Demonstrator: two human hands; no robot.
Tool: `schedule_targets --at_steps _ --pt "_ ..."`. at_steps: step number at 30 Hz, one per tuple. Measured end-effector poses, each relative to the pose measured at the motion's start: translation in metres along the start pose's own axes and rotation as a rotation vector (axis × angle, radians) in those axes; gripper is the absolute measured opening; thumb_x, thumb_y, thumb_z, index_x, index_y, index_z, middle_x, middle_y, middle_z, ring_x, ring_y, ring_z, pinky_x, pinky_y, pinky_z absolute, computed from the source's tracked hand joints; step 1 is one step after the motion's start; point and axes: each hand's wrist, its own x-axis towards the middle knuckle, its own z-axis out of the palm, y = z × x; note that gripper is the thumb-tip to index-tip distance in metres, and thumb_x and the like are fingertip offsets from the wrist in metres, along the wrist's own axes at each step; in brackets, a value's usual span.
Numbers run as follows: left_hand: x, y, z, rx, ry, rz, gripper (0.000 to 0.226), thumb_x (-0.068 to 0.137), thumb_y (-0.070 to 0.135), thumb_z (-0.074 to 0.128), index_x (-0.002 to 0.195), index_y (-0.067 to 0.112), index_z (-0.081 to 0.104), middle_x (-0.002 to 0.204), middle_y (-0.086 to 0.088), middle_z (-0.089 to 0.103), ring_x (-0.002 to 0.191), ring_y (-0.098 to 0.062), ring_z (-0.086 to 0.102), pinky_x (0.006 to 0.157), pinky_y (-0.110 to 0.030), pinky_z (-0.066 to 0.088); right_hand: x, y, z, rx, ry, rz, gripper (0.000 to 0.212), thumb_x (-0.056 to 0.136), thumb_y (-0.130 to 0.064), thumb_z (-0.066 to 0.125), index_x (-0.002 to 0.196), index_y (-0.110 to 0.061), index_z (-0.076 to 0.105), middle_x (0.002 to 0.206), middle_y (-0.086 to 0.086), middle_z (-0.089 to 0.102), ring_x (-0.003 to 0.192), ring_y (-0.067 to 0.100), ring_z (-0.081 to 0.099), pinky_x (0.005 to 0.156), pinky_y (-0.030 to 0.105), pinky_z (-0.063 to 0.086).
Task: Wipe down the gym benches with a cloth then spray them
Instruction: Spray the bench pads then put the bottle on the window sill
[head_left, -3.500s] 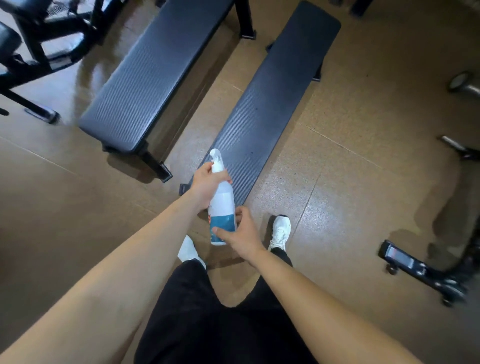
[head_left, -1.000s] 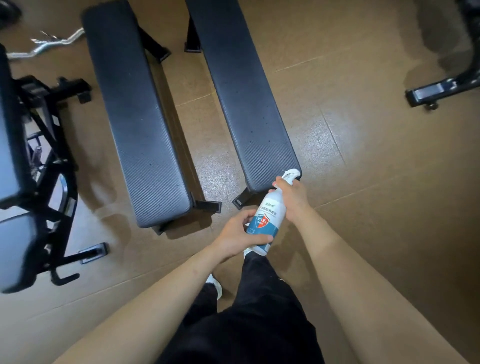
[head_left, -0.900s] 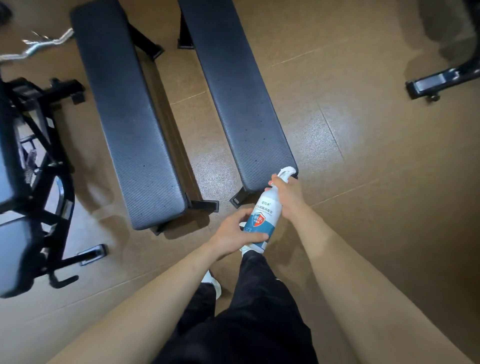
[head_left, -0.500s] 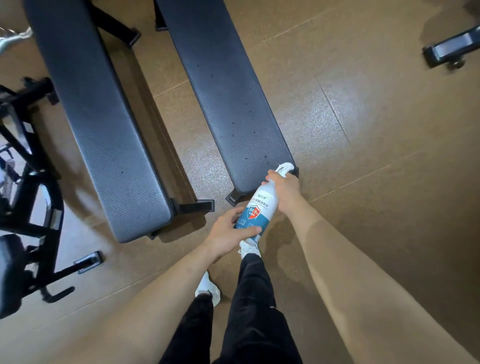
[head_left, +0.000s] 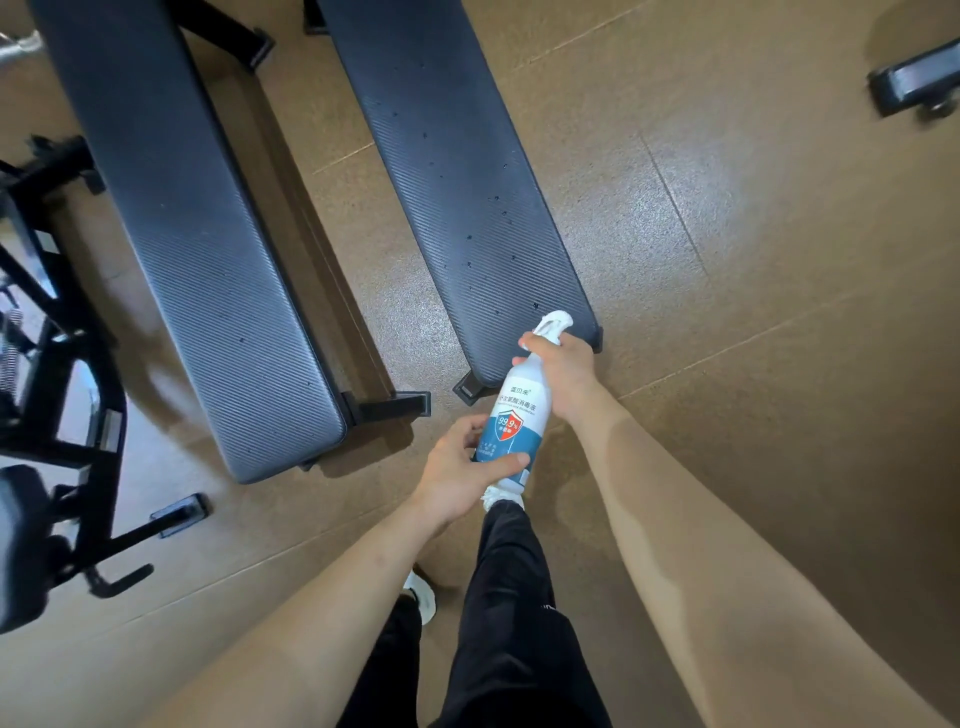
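Observation:
Two long dark padded benches lie side by side on the brown floor: the left bench (head_left: 192, 249) and the right bench (head_left: 457, 171), whose pad carries scattered droplets. A white spray bottle (head_left: 517, 415) with a blue and red label is tilted over the near end of the right bench, its nozzle toward the pad. My right hand (head_left: 563, 374) grips the bottle's neck at the trigger. My left hand (head_left: 457, 473) holds the bottle's base. No cloth is in view.
A black machine frame (head_left: 57, 364) with a padded seat stands at the left edge. Another black equipment foot (head_left: 914, 83) sits at the top right. My legs in black trousers (head_left: 514, 597) and white shoes are below the bottle. Brown floor stretches to the right.
The view has shifted closer to the benches' near ends. Both hands keep their hold on the bottle, which has stayed over the right bench's near end.

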Motion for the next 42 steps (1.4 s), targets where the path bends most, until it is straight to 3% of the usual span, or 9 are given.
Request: schedule_targets --at_steps 2,8,15,19,24,27,30,36,42 --pt "-0.005 -0.002 -0.006 -0.021 0.004 0.002 0.073 0.065 0.042 0.093 0.130 0.026 0.062 0.120 0.003 0.070 0.102 -0.009 0.070 0.092 -0.038 0.061 -0.007 -0.001 0.007 0.012 0.022 -0.006 0.007 0.092 -0.002 0.069 0.093 -0.002 0.062 0.077 0.010 0.063 0.055 0.018 0.067 0.052 0.028 0.054" --pt "-0.019 0.000 -0.032 -0.029 -0.038 0.049 0.078 0.055 0.053 0.089 0.125 0.029 0.064 0.118 0.007 0.071 0.108 -0.009 0.068 0.091 -0.033 0.059 -0.034 -0.003 0.020 0.018 0.036 -0.041 0.016 0.090 -0.003 0.072 0.103 0.000 0.062 0.081 0.015 0.068 0.064 0.024 0.072 0.060 0.036 0.060" --pt "-0.045 -0.014 -0.076 -0.032 -0.132 0.130 0.061 0.078 0.022 0.089 0.133 0.023 0.063 0.118 0.007 0.070 0.100 0.000 0.067 0.077 -0.012 0.052 -0.079 0.012 0.041 0.051 0.128 -0.129 0.014 0.095 -0.005 0.065 0.084 -0.005 0.057 0.070 0.008 0.061 0.057 0.021 0.064 0.059 0.034 0.056" --pt "-0.078 -0.037 -0.111 -0.068 -0.153 0.158 0.061 0.078 0.024 0.090 0.132 0.022 0.063 0.115 0.008 0.069 0.099 -0.002 0.067 0.079 -0.020 0.057 -0.122 0.037 0.070 0.026 0.119 -0.143 0.012 0.094 -0.004 0.067 0.096 -0.003 0.056 0.075 0.014 0.064 0.063 0.026 0.068 0.062 0.039 0.058" --pt "-0.126 -0.101 -0.171 -0.133 -0.088 0.170 0.064 0.078 0.028 0.089 0.135 0.026 0.060 0.123 0.005 0.067 0.109 -0.011 0.068 0.090 -0.032 0.061 -0.170 0.090 0.137 -0.116 0.113 -0.198 0.017 0.093 0.000 0.062 0.079 -0.005 0.054 0.069 0.012 0.056 0.046 0.016 0.060 0.051 0.029 0.053" --pt "-0.159 -0.139 -0.216 -0.154 -0.033 0.180 0.062 0.080 0.030 0.088 0.134 0.026 0.058 0.124 0.007 0.064 0.109 -0.010 0.066 0.079 -0.022 0.060 -0.198 0.131 0.185 -0.219 0.028 -0.166 0.011 0.093 -0.008 0.067 0.099 -0.002 0.060 0.084 0.015 0.066 0.058 0.020 0.069 0.061 0.037 0.060" --pt "-0.192 -0.176 -0.254 -0.221 0.059 0.173 0.057 0.082 0.030 0.086 0.131 0.028 0.057 0.122 0.009 0.065 0.107 -0.010 0.067 0.070 -0.017 0.057 -0.225 0.168 0.238 -0.337 -0.062 -0.145 0.036 0.090 -0.020 0.074 0.122 -0.009 0.059 0.105 0.015 0.072 0.081 0.028 0.075 0.078 0.048 0.063" --pt "-0.239 -0.235 -0.313 -0.418 0.245 0.158 0.057 0.084 0.022 0.085 0.135 0.021 0.059 0.127 0.002 0.066 0.114 -0.018 0.066 0.092 -0.031 0.061 -0.279 0.223 0.328 -0.470 -0.130 -0.151 0.024 0.090 -0.027 0.073 0.108 -0.012 0.064 0.089 0.012 0.073 0.074 0.025 0.074 0.073 0.042 0.063" --pt "-0.251 -0.242 -0.341 -0.494 0.306 0.177 0.050 0.083 0.024 0.085 0.127 0.024 0.060 0.120 0.004 0.068 0.108 -0.016 0.069 0.087 -0.030 0.062 -0.294 0.234 0.378 -0.488 -0.216 -0.143 0.031 0.087 -0.020 0.079 0.113 -0.014 0.063 0.095 0.013 0.073 0.070 0.025 0.075 0.074 0.049 0.064"
